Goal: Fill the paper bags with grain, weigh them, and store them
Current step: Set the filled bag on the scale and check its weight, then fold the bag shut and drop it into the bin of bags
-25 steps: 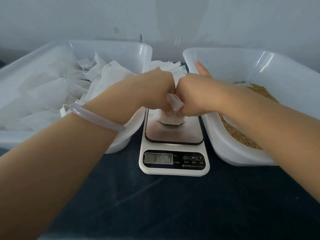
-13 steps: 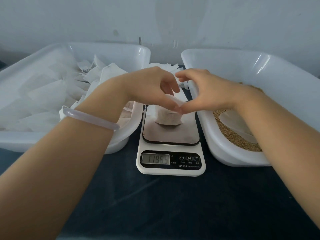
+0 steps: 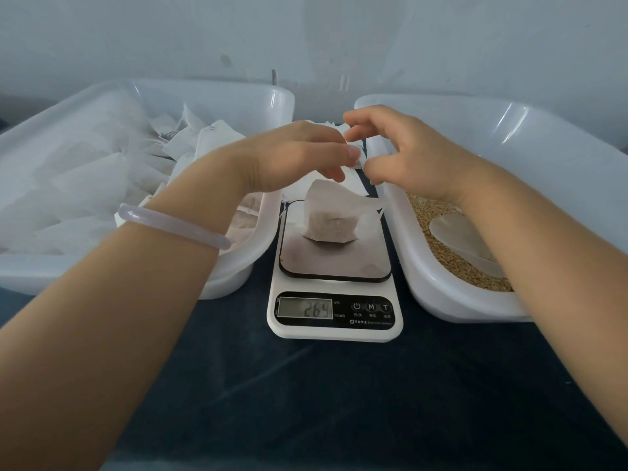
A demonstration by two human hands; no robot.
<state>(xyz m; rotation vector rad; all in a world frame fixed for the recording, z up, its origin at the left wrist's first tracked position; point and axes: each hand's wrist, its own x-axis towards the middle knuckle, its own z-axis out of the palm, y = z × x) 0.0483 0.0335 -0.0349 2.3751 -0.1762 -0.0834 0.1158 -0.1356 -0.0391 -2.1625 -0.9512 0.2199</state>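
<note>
Weighing looks like the step in hand: one filled paper bag [image 3: 331, 220] stands free on the platform of the scale [image 3: 339, 266], directly below both hands, and the display [image 3: 304, 308] shows digits that read roughly 264. So filling seems done for this bag. Its top looks gathered, though how firmly it is closed I cannot tell. Storing remains, probably in the tub [image 3: 68, 270] out past the left hand, where many white bags lie, a few near its closest corner looking already filled. Beyond the right hand a second tub [image 3: 458, 300] holds plenty of grain [image 3: 475, 277] and a pale scoop [image 3: 465, 239], so more bags likely follow.

Both forearms reach forward over the dark desk [image 3: 339, 402] and meet above the bag without touching it. The left hand [image 3: 299, 154], a pale bangle [image 3: 170, 224] on its wrist, hangs with its fingers loosely curled and grips nothing I can make out. The right hand [image 3: 404, 154] is just beside it, index finger raised, the others curled; a white scrap shows at its fingertips, but whether it pinches that I cannot tell.
</note>
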